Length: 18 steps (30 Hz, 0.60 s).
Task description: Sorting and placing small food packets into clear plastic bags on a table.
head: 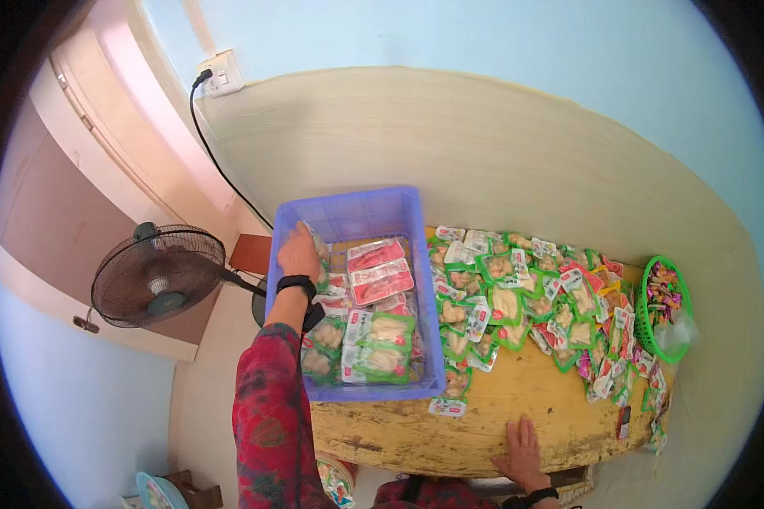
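Note:
My left hand (299, 254) reaches into a blue plastic crate (430, 318) and grips a clear-fronted snack packet (321, 248) by the crate's left wall. The fingertips are partly hidden. Below the hand lie red-and-white packets (381, 280) and green-edged packets (382, 350), some of them laid in rows. My right hand (523, 453) rests palm down on the front edge of the worn wooden table (414, 439), fingers apart and holding nothing. A heap of sealed food packets (503, 302) spreads over the table right of the crate.
A green plastic basket (643, 318) of small wrapped pieces stands at the table's right end, against the wall. A mobile phone (623, 422) lies near the front edge. To the left stands a fan (159, 277); a black cord (213, 156) hangs from a wall socket (221, 75).

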Each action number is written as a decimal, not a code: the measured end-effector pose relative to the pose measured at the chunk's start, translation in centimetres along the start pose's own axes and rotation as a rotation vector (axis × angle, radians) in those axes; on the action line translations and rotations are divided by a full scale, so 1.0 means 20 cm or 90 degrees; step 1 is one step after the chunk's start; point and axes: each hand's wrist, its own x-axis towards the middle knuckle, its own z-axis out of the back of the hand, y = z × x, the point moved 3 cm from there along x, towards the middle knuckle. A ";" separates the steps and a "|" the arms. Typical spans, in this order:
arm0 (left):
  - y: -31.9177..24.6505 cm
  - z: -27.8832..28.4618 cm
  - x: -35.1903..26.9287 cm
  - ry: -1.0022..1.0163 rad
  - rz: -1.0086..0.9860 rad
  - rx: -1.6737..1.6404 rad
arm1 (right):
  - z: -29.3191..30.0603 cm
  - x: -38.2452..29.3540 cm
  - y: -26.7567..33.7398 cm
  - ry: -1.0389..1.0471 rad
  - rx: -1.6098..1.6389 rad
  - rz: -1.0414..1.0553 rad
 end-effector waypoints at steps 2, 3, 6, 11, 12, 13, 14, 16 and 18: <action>-0.04 0.02 -0.04 -0.087 -0.085 0.051 | 0.00 -0.02 0.01 -0.004 -0.035 0.002; -0.14 0.12 -0.05 -0.028 -0.101 0.082 | 0.00 -0.03 0.02 -0.009 -0.067 -0.002; -0.22 0.19 -0.13 -0.028 -0.118 0.085 | -0.15 -0.01 -0.09 -0.055 -0.116 0.010; -0.32 0.38 -0.38 -0.205 -0.252 -0.087 | 0.03 0.04 0.01 -0.036 -0.023 -0.008; -0.39 0.46 -0.45 -0.188 -0.275 -0.233 | 0.02 0.04 0.00 -0.047 -0.009 0.002; -0.45 0.54 -0.53 -0.170 -0.287 -0.375 | 0.01 0.05 -0.01 -0.058 0.004 0.018; -0.53 0.63 -0.61 -0.158 -0.286 -0.374 | -0.01 0.07 -0.02 -0.048 0.007 0.015; -0.64 0.77 -0.81 -0.103 -0.320 -0.624 | -0.05 0.05 -0.06 -0.042 -0.010 -0.027; -0.63 0.82 -1.04 -0.022 -0.311 -0.689 | -0.05 0.03 -0.08 -0.076 -0.015 -0.008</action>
